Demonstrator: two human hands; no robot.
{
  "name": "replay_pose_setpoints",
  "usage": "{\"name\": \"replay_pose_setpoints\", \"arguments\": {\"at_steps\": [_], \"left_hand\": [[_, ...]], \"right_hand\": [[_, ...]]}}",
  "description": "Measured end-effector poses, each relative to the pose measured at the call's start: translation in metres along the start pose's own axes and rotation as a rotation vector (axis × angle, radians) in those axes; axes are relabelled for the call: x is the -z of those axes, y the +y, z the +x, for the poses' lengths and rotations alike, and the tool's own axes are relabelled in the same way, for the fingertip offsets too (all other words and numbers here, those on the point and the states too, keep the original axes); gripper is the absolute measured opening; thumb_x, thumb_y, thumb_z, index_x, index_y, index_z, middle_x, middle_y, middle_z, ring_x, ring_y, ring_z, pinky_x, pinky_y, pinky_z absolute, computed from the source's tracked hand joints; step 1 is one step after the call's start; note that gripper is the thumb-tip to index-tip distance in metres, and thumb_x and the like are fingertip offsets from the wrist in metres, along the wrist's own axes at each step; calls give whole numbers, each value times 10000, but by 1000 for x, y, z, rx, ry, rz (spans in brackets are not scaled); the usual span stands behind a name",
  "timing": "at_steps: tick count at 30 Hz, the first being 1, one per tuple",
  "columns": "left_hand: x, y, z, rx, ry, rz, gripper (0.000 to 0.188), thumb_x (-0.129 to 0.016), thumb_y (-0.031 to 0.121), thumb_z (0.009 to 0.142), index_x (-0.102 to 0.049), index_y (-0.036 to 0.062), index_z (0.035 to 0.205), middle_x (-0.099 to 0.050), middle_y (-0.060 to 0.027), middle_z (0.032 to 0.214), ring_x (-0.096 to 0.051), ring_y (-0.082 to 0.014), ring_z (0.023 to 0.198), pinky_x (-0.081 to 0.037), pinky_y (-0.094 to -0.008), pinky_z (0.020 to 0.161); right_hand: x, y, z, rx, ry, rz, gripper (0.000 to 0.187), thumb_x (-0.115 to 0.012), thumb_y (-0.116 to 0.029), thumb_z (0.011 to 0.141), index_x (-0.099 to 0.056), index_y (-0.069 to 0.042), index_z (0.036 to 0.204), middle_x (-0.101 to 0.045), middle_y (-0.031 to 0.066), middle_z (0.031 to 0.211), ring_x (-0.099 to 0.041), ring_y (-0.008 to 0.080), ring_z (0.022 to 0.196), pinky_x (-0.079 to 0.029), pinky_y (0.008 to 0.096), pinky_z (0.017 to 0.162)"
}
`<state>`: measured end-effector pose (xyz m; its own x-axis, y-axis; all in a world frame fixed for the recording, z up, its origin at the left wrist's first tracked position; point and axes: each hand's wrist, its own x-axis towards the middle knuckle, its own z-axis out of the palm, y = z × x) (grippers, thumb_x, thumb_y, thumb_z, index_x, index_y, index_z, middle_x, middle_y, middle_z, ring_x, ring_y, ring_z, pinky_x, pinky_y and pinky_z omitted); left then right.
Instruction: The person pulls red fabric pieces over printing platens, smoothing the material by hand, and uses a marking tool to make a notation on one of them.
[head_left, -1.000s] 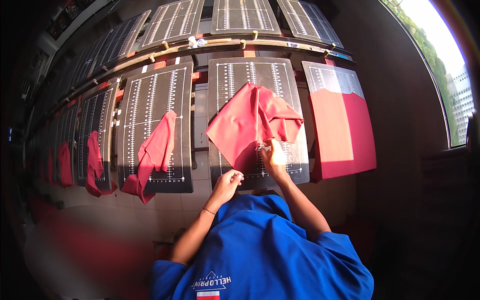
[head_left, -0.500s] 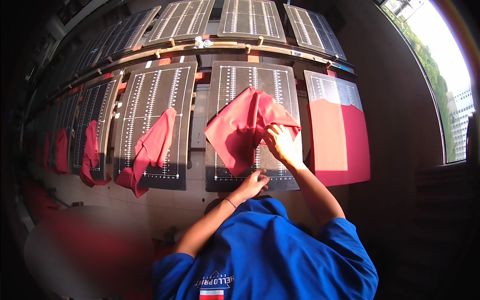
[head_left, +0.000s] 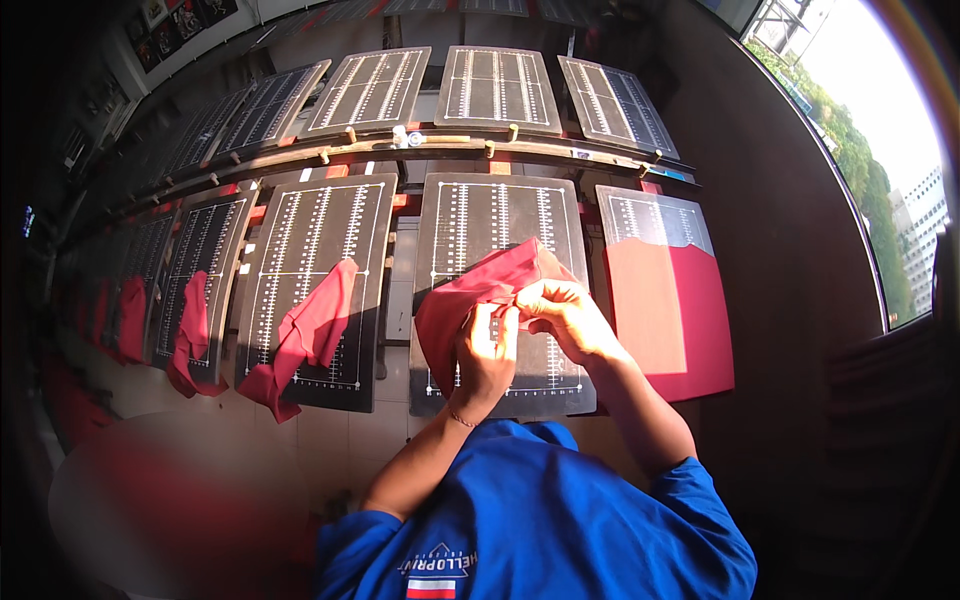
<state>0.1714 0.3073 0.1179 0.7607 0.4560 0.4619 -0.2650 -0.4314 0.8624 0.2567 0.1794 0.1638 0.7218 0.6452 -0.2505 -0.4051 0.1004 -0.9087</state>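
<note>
In front of me, a red cloth piece [head_left: 455,302] hangs bunched over a dark board [head_left: 465,215] printed with white ruler marks. My left hand [head_left: 487,355] pinches its near edge, fingers pointing away from me. Close beside it, my right hand [head_left: 562,312] grips the same edge between thumb and fingers. The fingertips of both hands nearly meet. Part of the cloth drapes down on the left of my left hand; the folds under my hands are hidden.
To the right, another board carries a red cloth panel [head_left: 660,310] laid flat. Crumpled red cloth [head_left: 315,325] lies on the board to the left, and more boards continue that way. Behind runs a rail [head_left: 460,145] with pegs, then another row of boards. A window [head_left: 850,150] is at far right.
My left hand has risen from the board's near edge and taken hold of the cloth. The cloth is drawn together and nearer to me. The view has tilted up slightly.
</note>
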Motion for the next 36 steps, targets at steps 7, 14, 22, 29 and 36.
{"name": "replay_pose_setpoints", "arguments": {"at_steps": [7,14,22,29,36], "left_hand": [[115,1,33,-77,498,82,135,-480,22,1012,-561,-55,1087,-592,-70,982,-527,-101,811,-442,-238,707],[248,76,227,-472,614,656,262,-536,203,1032,-643,-32,1075,-702,-143,915,-649,-192,780,-502,-323,728],[203,52,376,33,352,361,212,-545,239,999,-634,61,928,-616,-51,714,-563,-121,504,-438,-289,409],[264,174,204,-434,272,-482,291,-463,206,1056,-575,25,1255,-655,-108,1168,-627,-214,1058,-525,-372,897],[283,94,-38,10,140,-162,215,-360,144,1050,-465,10,919,-421,-33,692,-371,-92,545,-349,-222,502]], "right_hand": [[61,-66,-70,1057,912,-742,77,-529,-30,1002,-585,18,1024,-612,63,908,-578,117,771,-480,251,691],[130,-221,-117,1058,1362,-926,174,-595,-222,1008,-636,-61,1057,-674,110,917,-651,173,797,-522,322,691],[237,-286,43,682,1265,-1395,258,-571,-302,980,-632,-63,1055,-692,192,987,-682,359,912,-545,449,809],[171,-280,-160,1406,545,16,301,-528,-145,1012,-544,47,1243,-572,218,1220,-574,328,1167,-507,410,936],[133,-89,-275,671,491,-319,214,-582,-194,917,-450,-30,958,-537,42,671,-517,111,475,-413,224,455]]}}
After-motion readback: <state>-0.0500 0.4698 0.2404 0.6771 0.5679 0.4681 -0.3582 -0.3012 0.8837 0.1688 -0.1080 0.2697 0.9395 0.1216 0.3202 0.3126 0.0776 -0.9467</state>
